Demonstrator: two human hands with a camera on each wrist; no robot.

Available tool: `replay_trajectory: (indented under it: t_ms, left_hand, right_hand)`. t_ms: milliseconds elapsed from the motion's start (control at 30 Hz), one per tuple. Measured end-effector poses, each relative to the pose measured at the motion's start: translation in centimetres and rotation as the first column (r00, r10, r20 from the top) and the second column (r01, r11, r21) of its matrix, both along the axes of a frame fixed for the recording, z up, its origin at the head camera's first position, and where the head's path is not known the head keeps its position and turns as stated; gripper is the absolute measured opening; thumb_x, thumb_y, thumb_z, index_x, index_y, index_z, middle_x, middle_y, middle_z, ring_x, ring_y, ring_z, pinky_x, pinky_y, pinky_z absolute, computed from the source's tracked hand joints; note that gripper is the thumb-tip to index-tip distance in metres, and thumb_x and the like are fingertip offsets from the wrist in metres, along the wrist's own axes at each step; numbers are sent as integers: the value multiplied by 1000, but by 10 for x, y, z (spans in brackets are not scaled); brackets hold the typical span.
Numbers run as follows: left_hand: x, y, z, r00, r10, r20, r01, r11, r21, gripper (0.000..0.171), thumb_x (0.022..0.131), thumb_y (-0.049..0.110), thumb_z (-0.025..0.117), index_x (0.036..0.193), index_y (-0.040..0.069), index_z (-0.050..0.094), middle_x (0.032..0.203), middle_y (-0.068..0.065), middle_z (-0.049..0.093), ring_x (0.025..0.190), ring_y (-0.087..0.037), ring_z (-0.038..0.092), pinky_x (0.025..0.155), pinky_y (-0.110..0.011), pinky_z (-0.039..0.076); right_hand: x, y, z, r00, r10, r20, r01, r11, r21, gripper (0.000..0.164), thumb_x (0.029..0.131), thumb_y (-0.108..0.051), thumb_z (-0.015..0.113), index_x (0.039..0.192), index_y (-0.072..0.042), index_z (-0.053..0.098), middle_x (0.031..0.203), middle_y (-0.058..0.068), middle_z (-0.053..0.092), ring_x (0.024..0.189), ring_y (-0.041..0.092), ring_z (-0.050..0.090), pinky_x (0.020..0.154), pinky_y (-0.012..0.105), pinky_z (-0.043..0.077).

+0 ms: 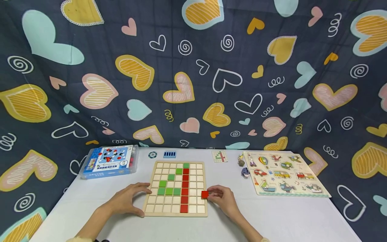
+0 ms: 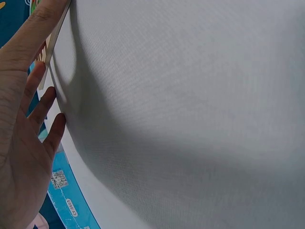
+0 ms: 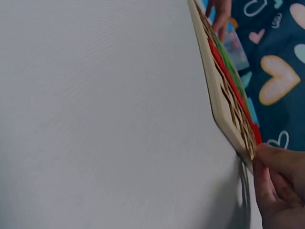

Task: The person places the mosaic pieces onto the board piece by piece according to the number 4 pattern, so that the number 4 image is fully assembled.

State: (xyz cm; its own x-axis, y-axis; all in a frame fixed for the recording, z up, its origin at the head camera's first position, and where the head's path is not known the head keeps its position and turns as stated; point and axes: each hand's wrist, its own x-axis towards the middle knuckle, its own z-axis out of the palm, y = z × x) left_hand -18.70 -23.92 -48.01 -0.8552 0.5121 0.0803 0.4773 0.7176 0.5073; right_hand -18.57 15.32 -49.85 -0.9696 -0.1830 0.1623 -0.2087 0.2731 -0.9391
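A wooden grid board [image 1: 175, 215] lies on the white table, its cells showing cream squares. A column of red tiles [image 1: 184, 192] runs down it, with several green tiles [image 1: 169, 191] to the left and one at the column's top. My right hand [image 1: 223, 201] pinches a loose red tile [image 1: 204, 195] between thumb and fingers over the board's right rim; the right wrist view shows this pinch too. With thumb near the lower left corner and fingertips by the left rim, my left hand [image 1: 127, 200] touches the board. Its fingers look nearly straight in the left wrist view.
Behind the left hand is a plastic box [image 1: 110, 161] with a molecule picture. A round token [image 1: 152, 155], a blue card [image 1: 169, 154] and a small pattern card [image 1: 219, 156] lie beyond the board. At right are small figurines [image 1: 245, 172] and a picture puzzle [image 1: 284, 173].
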Motion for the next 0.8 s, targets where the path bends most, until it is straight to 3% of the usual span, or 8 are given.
replay_trajectory:
  t_ms: [167,300,433,667,800]
  left_hand:
    - [0,3,0,1000,-5,-1,5,1000,-2,76,57,60,81,120,22,63,140,-7,50,126,-40,45,96,-61,41]
    - [-1,4,2,1000,-10,-16,10,1000,-8,76,57,60,80,120,21,63,140,-8,50,125,-41,46,94,-63,42]
    - [-2,4,2,1000,-12,-18,12,1000,-6,76,57,61,80,120,21,63,140,-8,50,125,-41,45,94,-63,42]
    - [1,0,3,1000,-11,-24,10,1000,-13,77,56,62,79,119,21,64,139,-8,51,125,-41,46,95,-61,43]
    - [4,0,7,997,-37,70,33,997,66,73,65,54,79,124,15,62,143,-15,47,129,-46,40,100,-65,36]
  right_hand:
    - [-2,-17,11,997,-24,-67,27,998,58,22,74,12,73,95,11,67,87,23,69,74,28,68,64,23,58]
    - [-9,-25,7,994,-16,-110,27,995,92,21,72,14,74,92,9,68,85,20,70,72,25,68,62,20,57]
    - [-14,-31,1,991,24,-130,-9,993,117,22,73,12,74,93,8,68,87,17,70,73,22,68,64,21,57]
    - [-13,-36,9,978,121,-170,-105,989,102,24,77,10,72,99,12,65,92,21,69,78,20,70,67,23,58]
    - [-13,-23,12,967,69,-246,-41,992,116,25,83,4,69,106,11,63,101,23,67,87,28,69,72,28,59]
